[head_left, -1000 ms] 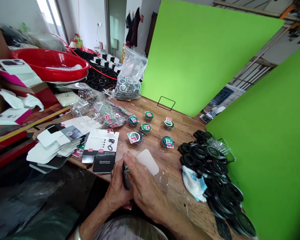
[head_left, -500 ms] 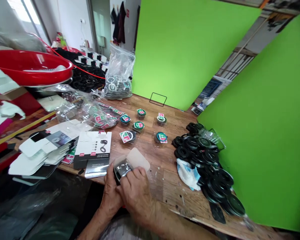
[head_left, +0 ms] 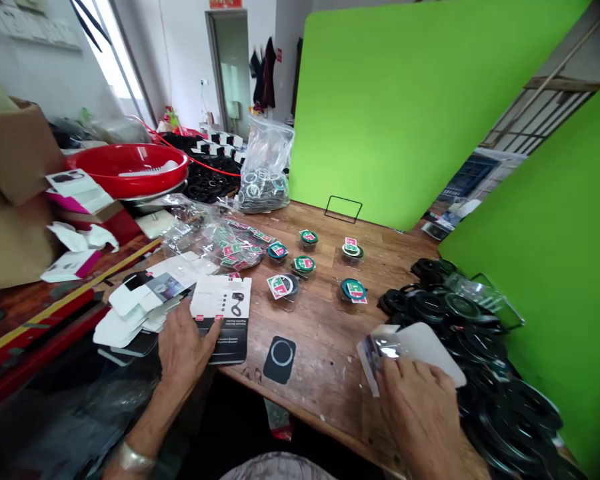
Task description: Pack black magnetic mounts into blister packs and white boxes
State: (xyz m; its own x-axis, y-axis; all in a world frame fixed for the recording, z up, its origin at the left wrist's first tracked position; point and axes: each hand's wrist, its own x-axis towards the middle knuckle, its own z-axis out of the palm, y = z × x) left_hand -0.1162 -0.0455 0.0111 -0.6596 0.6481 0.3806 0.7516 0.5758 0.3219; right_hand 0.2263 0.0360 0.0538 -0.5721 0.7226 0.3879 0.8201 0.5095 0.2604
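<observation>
My right hand [head_left: 423,400] grips a small white box [head_left: 443,350] with its flap up and clear plastic inside, at the table's right side. My left hand [head_left: 185,347] is spread, its fingertips at the stack of flat white cartons [head_left: 125,327] and its thumb over a printed carton [head_left: 233,303]. Between the hands lies a black card [head_left: 280,359] with a pale ring on it. Further back stand several small round pieces in clear plastic, such as a teal one [head_left: 353,290], with red and green stickers on top.
A heap of black round parts [head_left: 480,360] fills the right side. A clear bag of stickers [head_left: 230,243], a zip bag of rings [head_left: 265,180] and a red basin [head_left: 130,170] stand at the back left. Green panels [head_left: 360,107] border the table.
My hands have parted: the right carried the box to the right, while the left let go and moved left to the cartons. The black card now shows on the table. The view has shifted.
</observation>
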